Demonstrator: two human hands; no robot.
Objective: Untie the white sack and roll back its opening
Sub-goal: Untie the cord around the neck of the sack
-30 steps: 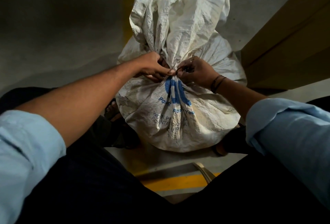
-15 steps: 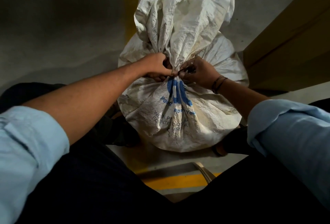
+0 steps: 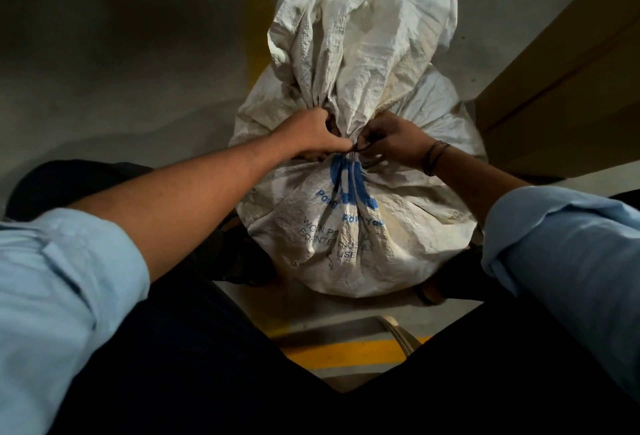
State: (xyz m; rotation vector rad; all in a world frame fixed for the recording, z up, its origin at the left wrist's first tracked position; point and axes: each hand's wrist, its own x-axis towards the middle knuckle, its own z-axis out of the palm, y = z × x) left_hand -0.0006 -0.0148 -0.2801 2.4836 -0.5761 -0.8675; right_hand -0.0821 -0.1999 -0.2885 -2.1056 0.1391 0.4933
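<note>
A full white woven sack (image 3: 360, 226) with blue print stands on the floor between my knees. Its neck is gathered tight, and the loose top (image 3: 367, 29) fans upward above the tie. A thin dark string (image 3: 360, 148) wraps the neck. My left hand (image 3: 311, 134) has its fingers curled at the neck's left side, thumb and fingertips pinching the knot. My right hand (image 3: 394, 141) pinches the string from the right side. Both hands meet at the knot, which they partly hide.
A brown cardboard box (image 3: 568, 88) stands close on the right of the sack. The grey concrete floor (image 3: 121, 70) carries yellow painted lines (image 3: 346, 349). My dark-trousered legs (image 3: 194, 348) frame the sack, and a sandalled foot (image 3: 429, 290) rests by its right base.
Both hands stay at the knot with small finger movements. The view has shifted slightly, so the sack's top sits a bit further right in the picture.
</note>
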